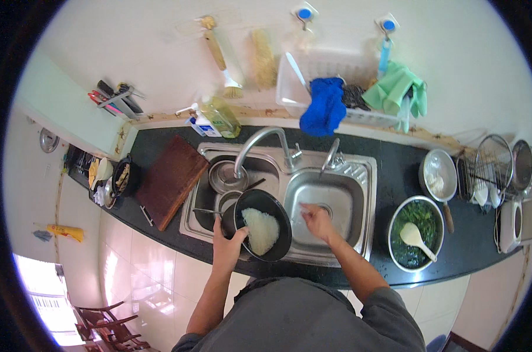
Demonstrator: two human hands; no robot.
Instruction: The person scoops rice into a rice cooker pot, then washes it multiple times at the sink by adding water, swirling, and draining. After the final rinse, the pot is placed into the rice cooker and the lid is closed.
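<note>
My left hand (229, 244) grips the near left rim of a dark pot (285, 229), which is tilted above the divider and left basin of the steel sink. White grain, likely rice (261, 231), lies in it. Over the right basin (299, 189) hangs my right hand (317, 220), fingers loosely bent and apart, holding nothing that I can see. A steel pan (229, 177) and a smaller steel vessel (229, 201) stand in the left basin, the smaller one partly hidden by the dark pot. The curved faucet (266, 132) arches over the left basin.
Left of the sink lies a wooden cutting board (171, 180). On the right, a steel pot (392, 255) holds leafy greens and a pale ladle (413, 236), beside a metal pan (425, 169) and a dish rack (477, 176). Soap bottles (222, 119) stand behind the sink.
</note>
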